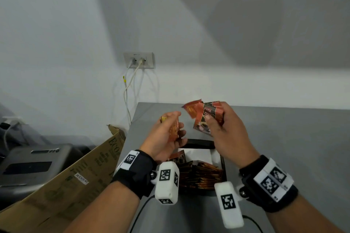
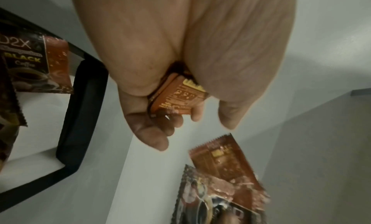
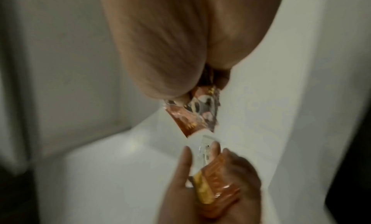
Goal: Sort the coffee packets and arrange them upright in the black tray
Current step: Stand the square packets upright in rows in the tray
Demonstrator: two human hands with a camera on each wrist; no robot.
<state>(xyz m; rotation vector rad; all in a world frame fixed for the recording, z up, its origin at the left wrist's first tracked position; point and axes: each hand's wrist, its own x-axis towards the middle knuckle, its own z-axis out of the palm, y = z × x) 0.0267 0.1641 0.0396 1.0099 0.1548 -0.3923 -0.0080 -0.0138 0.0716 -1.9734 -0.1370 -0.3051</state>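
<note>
Table edge: the grey table [image 1: 284, 147] ends at its left edge beside an open cardboard box [image 1: 79, 172]; its far edge meets the white wall [image 1: 75, 24], where a socket [image 1: 139, 60] with two cables sits.
Open room: bare table surface stretches to the right of both hands and beyond the tray.
Black tray [image 1: 200, 143]: on the table just below the hands; coffee packets [image 1: 200, 176] stand packed in its near part, the far part shows white floor.
Left hand [image 1: 166, 138]: above the tray's far left corner, fingers curled round an orange packet [image 1: 174, 130].
Right hand [image 1: 225, 130]: above the tray's far right, thumb and fingers pinching a fanned bunch of red packets [image 1: 204, 115].
Gap: the hands are near each other, not touching.
</note>
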